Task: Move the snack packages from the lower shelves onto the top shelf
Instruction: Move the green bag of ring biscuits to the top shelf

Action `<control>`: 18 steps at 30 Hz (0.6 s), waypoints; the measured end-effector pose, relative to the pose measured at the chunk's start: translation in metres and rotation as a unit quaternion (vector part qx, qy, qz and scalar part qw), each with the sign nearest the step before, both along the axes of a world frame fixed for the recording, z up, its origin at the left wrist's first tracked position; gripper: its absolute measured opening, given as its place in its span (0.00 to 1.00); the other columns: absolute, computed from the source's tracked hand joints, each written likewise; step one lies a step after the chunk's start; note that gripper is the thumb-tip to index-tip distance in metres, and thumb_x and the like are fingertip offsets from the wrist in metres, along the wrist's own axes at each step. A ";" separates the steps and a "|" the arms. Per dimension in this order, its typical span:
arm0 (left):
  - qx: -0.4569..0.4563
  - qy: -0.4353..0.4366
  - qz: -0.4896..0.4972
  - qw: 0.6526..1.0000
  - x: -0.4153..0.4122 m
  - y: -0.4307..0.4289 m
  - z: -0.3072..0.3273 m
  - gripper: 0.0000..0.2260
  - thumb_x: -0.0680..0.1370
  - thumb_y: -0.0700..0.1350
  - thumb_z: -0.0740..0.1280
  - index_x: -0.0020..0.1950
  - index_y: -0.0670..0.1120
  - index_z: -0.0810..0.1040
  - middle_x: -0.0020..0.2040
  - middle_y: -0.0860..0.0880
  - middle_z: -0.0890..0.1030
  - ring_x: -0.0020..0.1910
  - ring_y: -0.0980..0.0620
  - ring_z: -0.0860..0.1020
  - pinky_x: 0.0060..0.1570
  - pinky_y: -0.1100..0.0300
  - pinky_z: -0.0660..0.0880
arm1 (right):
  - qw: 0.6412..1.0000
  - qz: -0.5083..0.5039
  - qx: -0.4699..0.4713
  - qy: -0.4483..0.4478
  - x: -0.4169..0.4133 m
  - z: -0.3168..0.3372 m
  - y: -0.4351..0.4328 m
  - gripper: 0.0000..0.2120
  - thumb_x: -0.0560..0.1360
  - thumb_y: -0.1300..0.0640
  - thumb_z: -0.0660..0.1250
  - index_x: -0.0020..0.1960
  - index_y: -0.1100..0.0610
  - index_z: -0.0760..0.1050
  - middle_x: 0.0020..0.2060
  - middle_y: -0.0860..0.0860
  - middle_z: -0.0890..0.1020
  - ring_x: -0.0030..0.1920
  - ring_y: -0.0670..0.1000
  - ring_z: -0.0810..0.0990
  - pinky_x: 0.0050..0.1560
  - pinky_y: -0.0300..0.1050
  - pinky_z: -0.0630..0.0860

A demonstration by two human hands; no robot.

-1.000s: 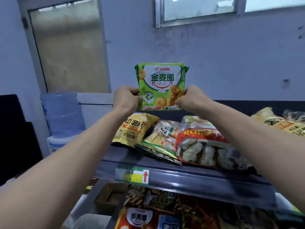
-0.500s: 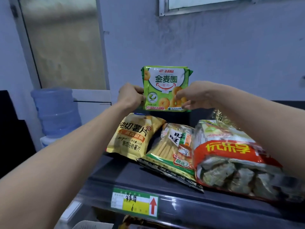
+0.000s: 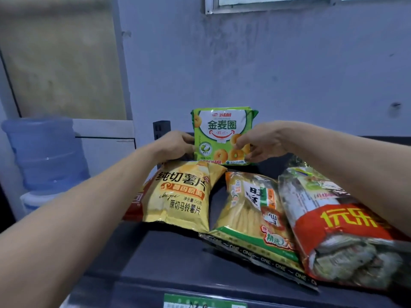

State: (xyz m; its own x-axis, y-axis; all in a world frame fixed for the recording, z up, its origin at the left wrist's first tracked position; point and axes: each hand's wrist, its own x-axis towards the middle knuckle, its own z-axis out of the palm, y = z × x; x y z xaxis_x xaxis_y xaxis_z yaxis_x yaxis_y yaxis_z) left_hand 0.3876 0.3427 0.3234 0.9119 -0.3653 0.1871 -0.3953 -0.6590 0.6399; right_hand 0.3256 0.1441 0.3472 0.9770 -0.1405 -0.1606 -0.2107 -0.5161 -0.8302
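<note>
A green snack package (image 3: pixel 221 132) with ring-shaped biscuits printed on it stands upright at the back of the dark top shelf (image 3: pixel 169 258). My left hand (image 3: pixel 175 145) grips its left edge. My right hand (image 3: pixel 262 141) touches its right side with loosely spread fingers. In front of it lie a yellow chip bag (image 3: pixel 182 198), a yellow-green cracker bag (image 3: pixel 251 214) and a red-and-clear bag (image 3: pixel 338 227) of wrapped snacks. A red package (image 3: pixel 135 203) peeks out beside my left forearm.
A blue water jug (image 3: pixel 44 152) stands on a dispenser at the left. Behind the shelf is a grey wall (image 3: pixel 289 74) with a window above and a door at the left. A green price label (image 3: pixel 204 302) sits on the shelf's front edge.
The green package has come down from the air onto the back of the top shelf. My right fingers have loosened on it. The view has moved closer to the shelf.
</note>
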 end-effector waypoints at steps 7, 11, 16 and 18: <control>0.086 0.004 -0.020 0.996 -0.005 0.007 -0.012 0.13 0.78 0.48 0.63 0.62 0.52 0.78 0.51 0.52 0.83 0.47 0.52 0.80 0.51 0.56 0.76 | 0.994 0.020 -0.088 0.066 0.003 -0.021 0.004 0.27 0.74 0.62 0.67 0.71 0.59 0.63 0.70 0.60 0.68 0.63 0.59 0.74 0.64 0.55 0.72; 0.087 0.053 -0.033 0.994 -0.015 0.010 -0.016 0.13 0.78 0.49 0.65 0.61 0.51 0.76 0.47 0.50 0.84 0.43 0.51 0.82 0.45 0.55 0.79 | 0.989 0.023 -0.129 0.064 0.002 -0.021 0.004 0.24 0.75 0.61 0.67 0.69 0.60 0.66 0.68 0.59 0.71 0.57 0.57 0.78 0.56 0.51 0.77; 0.107 0.048 -0.023 0.993 -0.022 0.010 -0.017 0.14 0.77 0.50 0.66 0.61 0.49 0.75 0.48 0.51 0.83 0.41 0.51 0.82 0.41 0.57 0.79 | 0.982 0.034 -0.168 0.077 0.001 -0.020 0.009 0.12 0.76 0.61 0.66 0.58 0.62 0.71 0.63 0.59 0.75 0.50 0.56 0.81 0.50 0.50 0.79; 0.109 0.036 -0.019 0.993 -0.022 0.011 -0.016 0.14 0.77 0.49 0.66 0.62 0.49 0.75 0.44 0.53 0.82 0.35 0.55 0.79 0.32 0.62 0.75 | 0.980 0.035 -0.178 0.079 0.001 -0.019 0.011 0.07 0.76 0.61 0.65 0.53 0.61 0.72 0.60 0.59 0.76 0.46 0.55 0.81 0.46 0.49 0.80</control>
